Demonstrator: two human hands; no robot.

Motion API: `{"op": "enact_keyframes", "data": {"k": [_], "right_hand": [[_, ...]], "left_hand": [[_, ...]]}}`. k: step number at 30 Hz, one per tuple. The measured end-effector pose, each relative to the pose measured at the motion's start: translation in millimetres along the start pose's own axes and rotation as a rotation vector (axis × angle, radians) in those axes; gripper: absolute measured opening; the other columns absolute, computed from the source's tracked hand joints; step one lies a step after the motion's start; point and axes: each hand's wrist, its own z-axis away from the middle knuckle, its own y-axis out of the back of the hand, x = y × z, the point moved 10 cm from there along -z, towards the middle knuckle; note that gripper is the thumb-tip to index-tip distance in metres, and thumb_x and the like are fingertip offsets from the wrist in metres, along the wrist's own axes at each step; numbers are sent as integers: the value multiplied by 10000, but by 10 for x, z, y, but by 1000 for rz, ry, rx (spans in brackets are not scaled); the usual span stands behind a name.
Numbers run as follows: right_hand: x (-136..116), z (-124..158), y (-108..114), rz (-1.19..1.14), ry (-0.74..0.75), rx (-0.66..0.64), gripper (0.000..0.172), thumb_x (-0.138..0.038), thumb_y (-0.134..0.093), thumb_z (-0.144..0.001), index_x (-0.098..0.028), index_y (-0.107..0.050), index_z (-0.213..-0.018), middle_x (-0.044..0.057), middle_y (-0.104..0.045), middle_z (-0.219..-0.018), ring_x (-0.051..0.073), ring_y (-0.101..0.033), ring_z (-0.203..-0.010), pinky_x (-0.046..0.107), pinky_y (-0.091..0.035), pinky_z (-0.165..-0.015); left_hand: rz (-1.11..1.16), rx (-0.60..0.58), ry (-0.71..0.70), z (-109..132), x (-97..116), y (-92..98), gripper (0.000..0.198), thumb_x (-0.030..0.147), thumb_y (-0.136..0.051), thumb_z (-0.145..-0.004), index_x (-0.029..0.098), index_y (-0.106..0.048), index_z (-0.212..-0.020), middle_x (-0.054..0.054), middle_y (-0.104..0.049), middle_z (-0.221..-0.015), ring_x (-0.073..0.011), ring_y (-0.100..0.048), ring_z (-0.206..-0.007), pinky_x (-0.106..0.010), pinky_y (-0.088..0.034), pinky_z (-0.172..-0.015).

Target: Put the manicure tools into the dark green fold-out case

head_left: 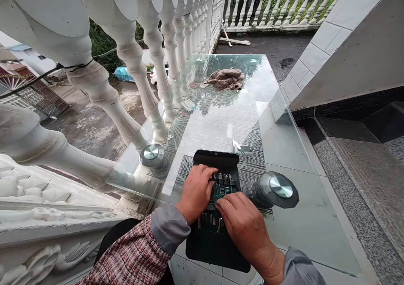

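Note:
An unfolded black manicure case [217, 245] lies on the near end of the glass table. Nail clippers [224, 177] and other small metal tools sit in its upper part, with slim tools [211, 219] in a row below. My left hand [196, 189] is closed over the case's left edge, its index finger and thumb close to the clippers. My right hand [242, 221] pinches what look like the dark green finger loops of small scissors [216, 195] at the middle of the case. My fingers hide part of the scissors.
Beyond the case lies a dark-handled tool with a silver part [243, 149]. A crumpled brown cloth [225, 79] and a small card [188, 105] are farther along the glass table [284, 150]. White balusters [132, 66] border the left; a stone step [362, 175] is at right.

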Motion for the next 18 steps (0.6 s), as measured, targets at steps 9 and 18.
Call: {"op": "enact_keyframes", "data": {"k": [9,18], "right_hand": [[479,3,429,-171,-176,213,133,-160,-525,-834,-189,-607,-935,36,-645,-811,154,-561,-769,299,-442,-729],[788,53,343,-184,-317,136,85,-252,-519,-844,-204,-580,-809,12,-607,-743,147,-532,-728,278,-427,-671]], "left_hand": [[15,-9,-10,10,-6,-3,307,63,-517,-799,208,-527,-1069,-39,-547,-1002,-202,-490,-956,-362,-448,-846],[30,21,-82,20,102,50,367,150,-628,-754,197,-522,-1103,-81,-518,-1128,-241,-463,-1067,-418,-417,-924]]}}
